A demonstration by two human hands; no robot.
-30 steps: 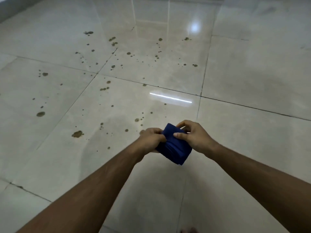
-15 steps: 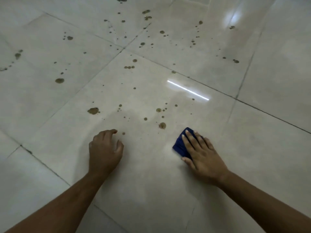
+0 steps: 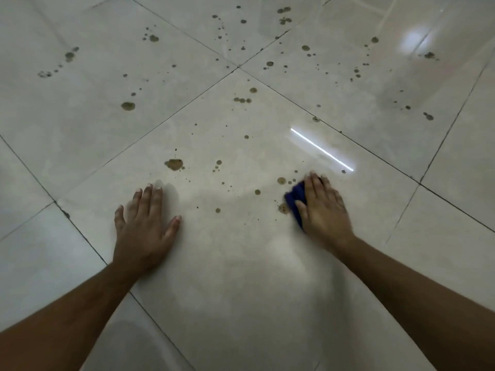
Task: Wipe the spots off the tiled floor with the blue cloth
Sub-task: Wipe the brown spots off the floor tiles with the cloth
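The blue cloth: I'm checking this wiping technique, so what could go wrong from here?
1. The folded blue cloth lies mostly under the right hand; so small a pad may smear the brown spot at its edge rather than lift it.
2. The left hand lies flat on the glossy tiled floor; it could slip if the floor gets wet.

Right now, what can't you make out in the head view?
- Folded dark blue cloth: mostly hidden under the right hand, so its full outline is unknown.
- Right hand: motion-blurred, so its grip is unclear.
- Floor under the flat left hand: covered.
- Brown spots on the glossy tiled floor: run past the top edge.
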